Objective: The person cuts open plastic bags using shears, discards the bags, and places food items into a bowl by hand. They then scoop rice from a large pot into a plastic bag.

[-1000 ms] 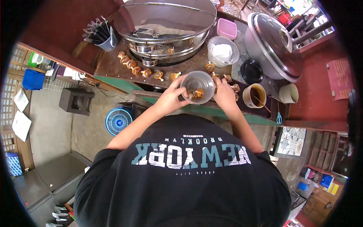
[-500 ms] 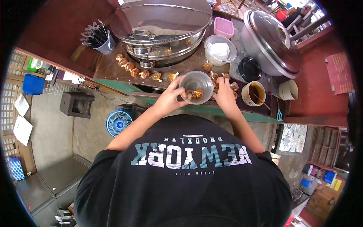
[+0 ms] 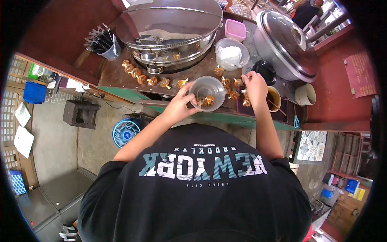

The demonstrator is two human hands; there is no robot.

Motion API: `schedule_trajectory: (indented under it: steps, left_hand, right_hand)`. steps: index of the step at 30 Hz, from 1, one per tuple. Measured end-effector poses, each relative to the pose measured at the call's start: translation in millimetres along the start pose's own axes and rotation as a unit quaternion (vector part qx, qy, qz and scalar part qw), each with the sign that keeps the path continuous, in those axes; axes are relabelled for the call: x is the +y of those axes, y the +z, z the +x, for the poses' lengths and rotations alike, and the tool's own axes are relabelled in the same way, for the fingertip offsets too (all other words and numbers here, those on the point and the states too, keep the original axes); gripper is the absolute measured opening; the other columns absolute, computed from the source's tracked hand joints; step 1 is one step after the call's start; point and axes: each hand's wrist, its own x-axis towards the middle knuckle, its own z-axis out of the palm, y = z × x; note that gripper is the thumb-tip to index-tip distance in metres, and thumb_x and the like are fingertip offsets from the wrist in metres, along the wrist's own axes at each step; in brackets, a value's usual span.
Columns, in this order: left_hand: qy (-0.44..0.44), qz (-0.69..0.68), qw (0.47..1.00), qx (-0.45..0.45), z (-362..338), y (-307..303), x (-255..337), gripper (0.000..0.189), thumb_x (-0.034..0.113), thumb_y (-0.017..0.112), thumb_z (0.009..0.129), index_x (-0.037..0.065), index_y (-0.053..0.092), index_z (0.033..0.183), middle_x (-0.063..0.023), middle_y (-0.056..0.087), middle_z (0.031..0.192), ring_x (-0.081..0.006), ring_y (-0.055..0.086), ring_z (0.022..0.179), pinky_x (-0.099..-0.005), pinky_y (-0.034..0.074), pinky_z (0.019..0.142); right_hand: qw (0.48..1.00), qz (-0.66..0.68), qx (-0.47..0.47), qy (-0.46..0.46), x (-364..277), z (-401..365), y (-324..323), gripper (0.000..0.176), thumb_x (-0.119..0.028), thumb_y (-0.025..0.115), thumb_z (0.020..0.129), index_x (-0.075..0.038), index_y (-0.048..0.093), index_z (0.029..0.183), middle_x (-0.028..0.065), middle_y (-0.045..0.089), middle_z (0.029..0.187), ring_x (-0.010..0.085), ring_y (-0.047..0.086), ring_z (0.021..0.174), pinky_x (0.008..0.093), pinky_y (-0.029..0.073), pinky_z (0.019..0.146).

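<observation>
Clear plastic makes up the tub [image 3: 207, 85], which is round, open at the top and held above the front edge of the counter [image 3: 197, 74]. Its wall is see-through and its rim looks whole. Small knotted bags [image 3: 206, 101] with brown-orange contents lie at the near side of its floor; their exact number cannot be told.

The left hand [image 3: 182, 101] grips the tub from the side, thumb and fingers closed about its wall and covering part of the rim. The right hand [image 3: 256, 85] is to the right, over the counter, with thumb and fingertips drawn together in a pinch; whether anything is between them cannot be told.

Just beside the right hand, on its left, is a loose cluster [image 3: 234, 95] of similar bags. A row [image 3: 141, 79] of the same kind curves along the counter to the left, in front of the metal pan [image 3: 171, 66].

The right hand and forearm obstruct part of the sauce cup [image 3: 275, 93], in which a stick [image 3: 279, 108] leans. Farther right are white cups [image 3: 305, 94] and blue scissors [image 3: 296, 122]. Behind the right hand are a black dish [image 3: 265, 72] and a large lidded pot [image 3: 278, 46]. Behind the cluster, a bowl [image 3: 231, 57] holds something white, with a pink box [image 3: 235, 30] beyond it. A holder [image 3: 111, 51] of black utensils stands at the far left.
</observation>
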Motion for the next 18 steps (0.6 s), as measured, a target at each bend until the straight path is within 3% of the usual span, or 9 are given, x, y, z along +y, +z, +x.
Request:
schedule_trajectory:
  steps: [3, 6, 13, 18]
  left_hand:
    - [0.0, -0.002, 1.0, -0.002, 0, 0, 1, 0.03, 0.007, 0.083, 0.062, 0.005, 0.055, 0.073, -0.0181, 0.037, 0.141, -0.0371, 0.04, 0.13, -0.0417, 0.042, 0.101]
    - [-0.001, 0.002, 1.0, -0.007, -1, 0, 1, 0.03, 0.007, 0.083, 0.062, 0.006, 0.056, 0.074, -0.0185, 0.036, 0.141, -0.0371, 0.039, 0.13, -0.0414, 0.042, 0.101]
    - [-0.014, 0.004, 1.0, -0.015, -1, -1, 3, 0.029, 0.008, 0.082, 0.063, 0.006, 0.056, 0.076, -0.0185, 0.035, 0.142, -0.0371, 0.038, 0.131, -0.0407, 0.04, 0.103]
    - [-0.009, -0.001, 1.0, -0.014, -2, -2, 4, 0.029, 0.007, 0.082, 0.063, 0.006, 0.056, 0.076, -0.0185, 0.035, 0.142, -0.0376, 0.04, 0.129, -0.0406, 0.04, 0.102]
  right_hand:
    - [0.994, -0.077, -0.073, 0.003, -3, 2, 3, 0.021, -0.024, 0.061, 0.085, -0.004, 0.062, 0.091, 0.0165, 0.061, 0.088, 0.0352, 0.063, 0.081, 0.0424, 0.05, 0.071]
    - [0.99, -0.1, -0.072, -0.071, -2, 1, 17, 0.016, -0.017, 0.057, 0.084, -0.005, 0.061, 0.094, 0.0175, 0.061, 0.091, 0.0349, 0.064, 0.078, 0.042, 0.052, 0.067]
    - [0.954, -0.208, -0.18, -0.123, 1, 10, 55, 0.022, -0.013, 0.052, 0.085, -0.009, 0.064, 0.103, 0.0168, 0.06, 0.094, 0.0307, 0.067, 0.076, 0.0409, 0.054, 0.064]
    - [0.978, -0.114, -0.144, -0.096, -13, 4, 12, 0.023, -0.018, 0.057, 0.084, -0.011, 0.063, 0.104, 0.0161, 0.06, 0.096, 0.0343, 0.064, 0.082, 0.0416, 0.052, 0.071]
